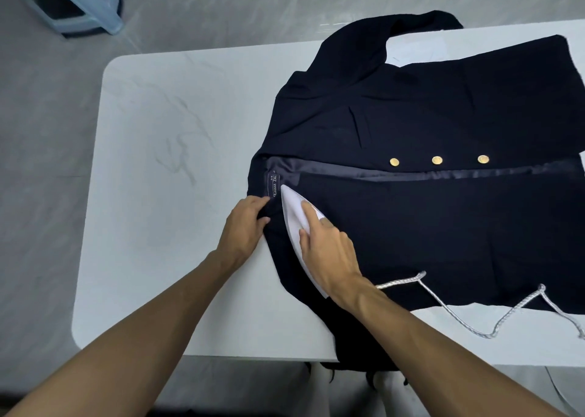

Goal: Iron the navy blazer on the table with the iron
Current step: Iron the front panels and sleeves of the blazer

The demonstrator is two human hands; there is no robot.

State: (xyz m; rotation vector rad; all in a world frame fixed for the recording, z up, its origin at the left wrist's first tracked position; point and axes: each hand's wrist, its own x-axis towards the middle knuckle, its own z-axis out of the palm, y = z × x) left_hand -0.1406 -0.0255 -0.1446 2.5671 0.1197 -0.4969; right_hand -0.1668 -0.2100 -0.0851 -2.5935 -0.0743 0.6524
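Note:
The navy blazer point(443, 226) lies spread on the white table point(164, 163), collar to the left, with three gold buttons point(437, 160) and a strip of shiny lining showing. The white iron point(292, 214) rests on the near front panel, tip pointing toward the collar label point(274, 187). My right hand point(329, 245) grips the iron's handle from above. My left hand point(245, 226) pinches the blazer's collar edge just left of the iron. One sleeve hangs over the near table edge; the other stretches toward the far edge.
The iron's grey braided cord point(506, 318) snakes over the blazer's hem and the table at the near right. A pale blue plastic stool point(72, 8) stands on the grey floor at the far left. The table's left half is bare marble-patterned surface.

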